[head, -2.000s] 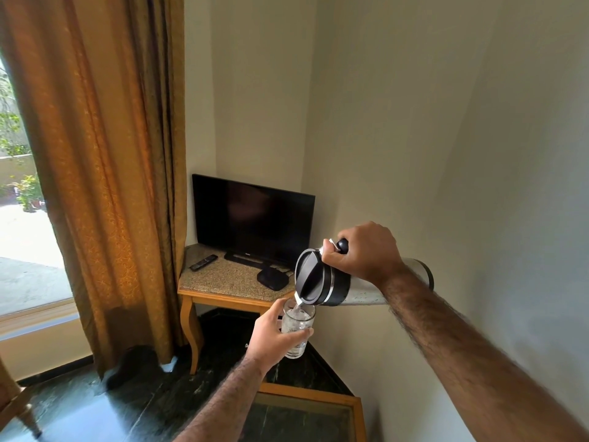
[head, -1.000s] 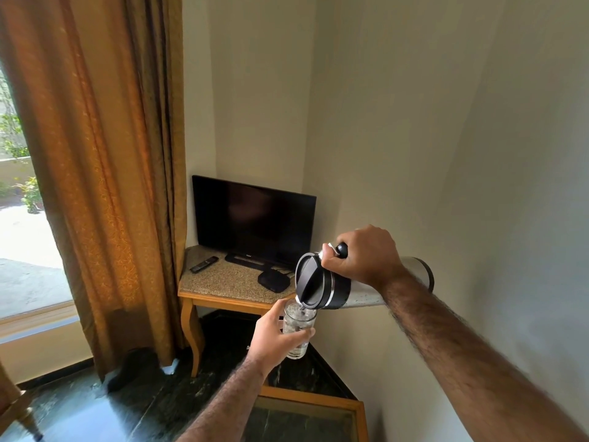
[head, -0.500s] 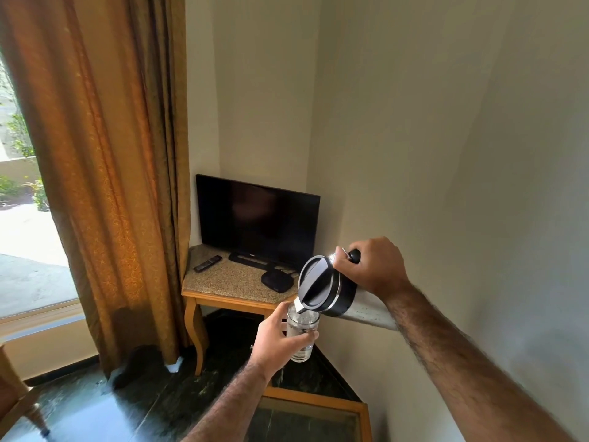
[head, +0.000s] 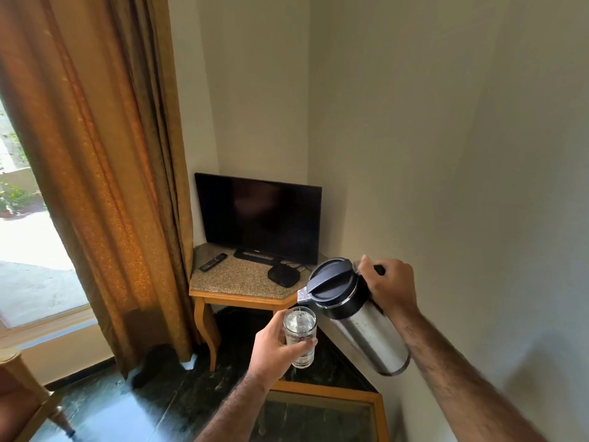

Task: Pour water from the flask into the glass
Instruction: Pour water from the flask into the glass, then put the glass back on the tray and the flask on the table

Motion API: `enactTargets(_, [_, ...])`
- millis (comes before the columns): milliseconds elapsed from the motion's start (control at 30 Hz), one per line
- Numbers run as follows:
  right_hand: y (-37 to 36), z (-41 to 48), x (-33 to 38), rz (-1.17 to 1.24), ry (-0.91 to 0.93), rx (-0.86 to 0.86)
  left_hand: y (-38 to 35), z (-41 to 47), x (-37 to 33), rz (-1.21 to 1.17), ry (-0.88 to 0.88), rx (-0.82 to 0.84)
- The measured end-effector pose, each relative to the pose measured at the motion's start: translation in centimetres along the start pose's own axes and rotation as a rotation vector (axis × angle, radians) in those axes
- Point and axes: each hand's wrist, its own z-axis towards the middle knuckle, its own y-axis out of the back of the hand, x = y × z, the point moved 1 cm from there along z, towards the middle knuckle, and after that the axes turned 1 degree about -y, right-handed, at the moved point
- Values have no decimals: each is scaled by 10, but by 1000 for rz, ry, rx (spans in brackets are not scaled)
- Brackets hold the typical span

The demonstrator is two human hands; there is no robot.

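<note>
A steel flask (head: pixel 363 327) with a black lid hangs in the air, tilted with its base low and to the right. My right hand (head: pixel 390 290) grips its handle. The spout sits just above and right of a clear glass (head: pixel 299 336) that holds water nearly to the rim. My left hand (head: pixel 274 349) wraps around the glass from the left. No stream shows between spout and glass.
A glass-topped wooden table (head: pixel 322 393) lies directly below my hands. Behind stands a corner table (head: pixel 236 295) with a television (head: pixel 258 218), a remote (head: pixel 213 261) and a small black box (head: pixel 283 274). An orange curtain (head: pixel 105 186) hangs at the left; a wall is at the right.
The flask has swung from lying nearly level to a more upright tilt, its base dropping low. The glass has filled higher and stays in my left hand.
</note>
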Motion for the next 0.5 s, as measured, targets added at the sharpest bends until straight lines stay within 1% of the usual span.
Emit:
enactTargets(167, [-21, -21, -29, 104, -165, -14, -4, 3, 14, 24, 21, -20])
enactTargets(300, [-30, -54, -47, 253, -379, 31, -7, 4, 31, 33, 48, -26])
enactTargets(400, [-36, -82, -66, 435, -551, 42, -10, 4, 48, 30, 78, -32])
enactTargets(500, [-45, -108, -82, 641, -676, 61, -13, 5, 74, 36, 118, -44])
